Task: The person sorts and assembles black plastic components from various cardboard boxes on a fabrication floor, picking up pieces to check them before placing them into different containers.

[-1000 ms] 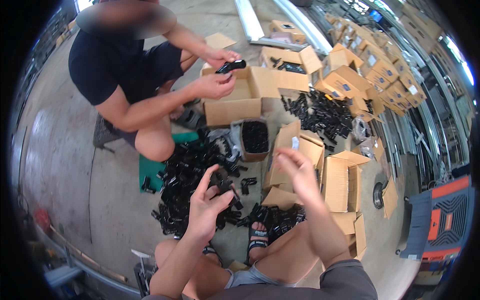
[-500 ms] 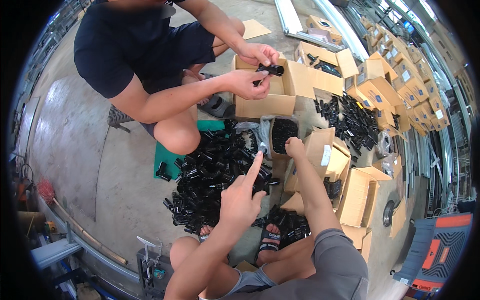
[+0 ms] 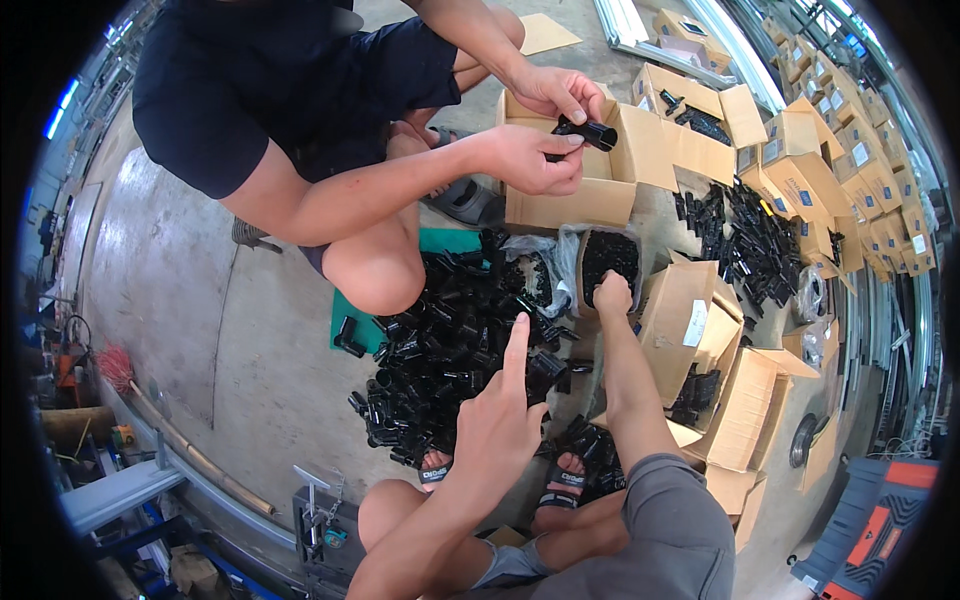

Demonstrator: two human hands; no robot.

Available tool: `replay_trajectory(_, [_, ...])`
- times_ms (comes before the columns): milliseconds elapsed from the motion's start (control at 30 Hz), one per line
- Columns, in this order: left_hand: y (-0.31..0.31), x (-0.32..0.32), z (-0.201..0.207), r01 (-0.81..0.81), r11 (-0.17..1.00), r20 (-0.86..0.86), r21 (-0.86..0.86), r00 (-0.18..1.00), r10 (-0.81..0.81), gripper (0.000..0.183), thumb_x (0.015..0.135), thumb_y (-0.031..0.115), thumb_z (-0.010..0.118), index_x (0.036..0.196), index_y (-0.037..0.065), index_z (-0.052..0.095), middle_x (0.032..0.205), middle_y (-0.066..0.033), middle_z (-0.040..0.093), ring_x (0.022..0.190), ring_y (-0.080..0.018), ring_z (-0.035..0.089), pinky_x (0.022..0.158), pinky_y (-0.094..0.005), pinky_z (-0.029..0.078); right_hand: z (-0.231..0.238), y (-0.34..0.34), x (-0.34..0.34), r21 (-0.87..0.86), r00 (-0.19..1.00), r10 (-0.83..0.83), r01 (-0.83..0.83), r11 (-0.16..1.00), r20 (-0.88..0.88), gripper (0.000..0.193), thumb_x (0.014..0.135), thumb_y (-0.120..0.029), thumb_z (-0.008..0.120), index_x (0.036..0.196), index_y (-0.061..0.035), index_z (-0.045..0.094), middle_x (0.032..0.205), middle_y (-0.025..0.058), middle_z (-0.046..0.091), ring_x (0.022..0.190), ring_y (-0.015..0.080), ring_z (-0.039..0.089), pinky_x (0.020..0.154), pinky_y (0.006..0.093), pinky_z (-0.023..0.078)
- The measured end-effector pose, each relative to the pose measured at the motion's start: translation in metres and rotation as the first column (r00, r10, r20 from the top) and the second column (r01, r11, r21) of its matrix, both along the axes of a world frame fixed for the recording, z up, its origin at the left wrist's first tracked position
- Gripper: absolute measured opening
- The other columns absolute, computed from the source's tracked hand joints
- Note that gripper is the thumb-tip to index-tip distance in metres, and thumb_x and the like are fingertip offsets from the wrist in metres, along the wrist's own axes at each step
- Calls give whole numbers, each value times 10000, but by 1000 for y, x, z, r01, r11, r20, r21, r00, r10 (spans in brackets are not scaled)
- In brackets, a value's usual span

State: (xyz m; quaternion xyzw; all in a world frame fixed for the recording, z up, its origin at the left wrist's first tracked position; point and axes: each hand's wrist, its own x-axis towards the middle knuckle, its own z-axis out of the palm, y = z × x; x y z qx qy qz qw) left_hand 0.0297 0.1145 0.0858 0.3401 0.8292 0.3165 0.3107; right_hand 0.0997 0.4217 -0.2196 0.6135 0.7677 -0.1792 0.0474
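My left hand (image 3: 497,420) is raised over the near side of a heap of glossy black tubular fittings (image 3: 430,350). Its index finger points up and away, the thumb stands apart, and the other fingers look curled; nothing shows in it. My right hand (image 3: 613,295) is closed at the near right side of a small box (image 3: 584,250) filled with tiny black parts (image 3: 606,254). Whatever its fingers hold, if anything, is hidden. Opposite me, a co-worker holds one black fitting (image 3: 590,133) between both hands.
An open carton (image 3: 570,207) stands below the co-worker's hands. More open cartons (image 3: 680,310) line my right side, beside another black pile (image 3: 750,240). Stacked boxes (image 3: 870,170) rise at the far right. A blue-grey and orange case (image 3: 870,530) sits near right, a broom (image 3: 190,440) at left.
The whole view has shifted, so the scene sits further right. My right hand has moved slightly at the parts box. My left index finger still points away. The co-worker still holds the fitting.
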Motion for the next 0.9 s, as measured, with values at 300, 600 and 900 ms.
replay_trajectory(300, [-12,-8,-2,-59,990,-91,131,993,71,1044,727,41,804,1585,136,217,975,-240,713,884,-405,709,761,-439,568,-20,0,4,159,960,248,-227,961,-128,134,835,-73,649,966,-85,678,958,164,688,982,385,665,831,499,543])
replay_trajectory(600, [-19,-14,-6,-30,973,-162,230,984,69,948,675,21,839,1475,64,331,895,-189,711,799,-375,706,714,-435,564,159,-50,-19,138,544,328,-360,923,-773,124,861,-107,733,936,-8,726,862,130,721,729,191,678,696,312,529])
replay_trajectory(900, [-16,1,2,126,983,-133,131,985,-108,663,753,48,796,1220,57,326,797,-269,665,772,-482,672,681,-537,534,313,-156,30,440,93,815,-804,401,-573,122,762,-89,784,877,-109,749,819,12,671,861,235,609,779,362,481])
